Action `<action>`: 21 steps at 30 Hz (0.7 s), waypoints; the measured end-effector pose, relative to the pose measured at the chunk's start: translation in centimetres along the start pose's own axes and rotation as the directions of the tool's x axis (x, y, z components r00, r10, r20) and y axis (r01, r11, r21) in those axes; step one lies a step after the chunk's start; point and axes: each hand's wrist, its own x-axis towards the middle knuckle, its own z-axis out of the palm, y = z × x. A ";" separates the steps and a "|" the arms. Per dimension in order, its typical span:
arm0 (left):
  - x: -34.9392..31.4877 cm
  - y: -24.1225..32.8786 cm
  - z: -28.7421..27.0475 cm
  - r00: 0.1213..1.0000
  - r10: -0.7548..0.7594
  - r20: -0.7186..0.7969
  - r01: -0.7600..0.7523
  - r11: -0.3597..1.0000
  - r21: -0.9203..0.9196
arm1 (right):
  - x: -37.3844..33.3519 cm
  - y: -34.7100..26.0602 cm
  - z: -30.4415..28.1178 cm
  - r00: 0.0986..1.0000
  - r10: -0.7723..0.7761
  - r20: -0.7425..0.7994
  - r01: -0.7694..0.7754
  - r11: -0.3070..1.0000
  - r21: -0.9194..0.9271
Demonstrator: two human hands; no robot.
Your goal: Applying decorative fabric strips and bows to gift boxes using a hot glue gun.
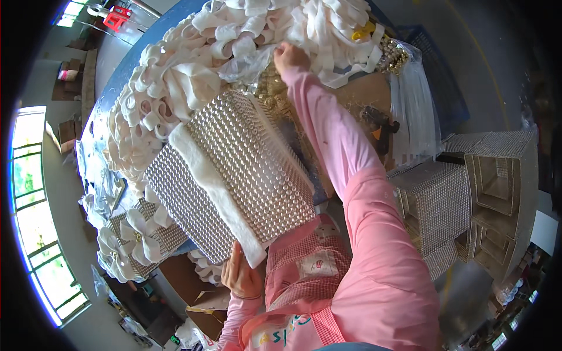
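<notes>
A box covered in rows of silvery pearl beads [257, 169] lies tilted on the work table in front of me. A fluffy white fabric strip [213, 196] runs across it, over the edge between two beaded faces. My left hand [242, 276] grips the box's near lower corner, beside the strip's end, with one finger straight up against it. My right hand [291, 58] is stretched far forward with its fingers closed, beside a clear plastic bag [249, 65] and gold beads [270, 88]. What its fingers hold, if anything, is hidden.
White fabric loops and strips [175, 88] are heaped across the far and left table. A dark tool [381, 126] lies to the right, near hanging translucent strips [414, 108]. More beaded boxes [436, 202] are stacked at right. White fabric flowers [140, 234] sit at left above a cardboard box [199, 295].
</notes>
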 end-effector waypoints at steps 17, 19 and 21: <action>3.1 -0.2 -0.1 0.993 -0.030 -0.118 0.026 0.999 -0.035 | 2.2 -1.7 -4.7 0.976 -0.190 -0.103 0.199 0.977 0.082; 3.3 0.0 0.0 0.994 -0.033 -0.105 0.029 0.999 -0.039 | 2.4 -1.5 -4.6 0.928 -0.302 -0.218 0.319 0.946 0.050; 3.1 0.1 -0.3 0.991 -0.105 -0.083 0.101 0.994 -0.048 | 0.6 -2.0 -5.1 0.870 -0.384 -0.309 0.409 0.912 0.018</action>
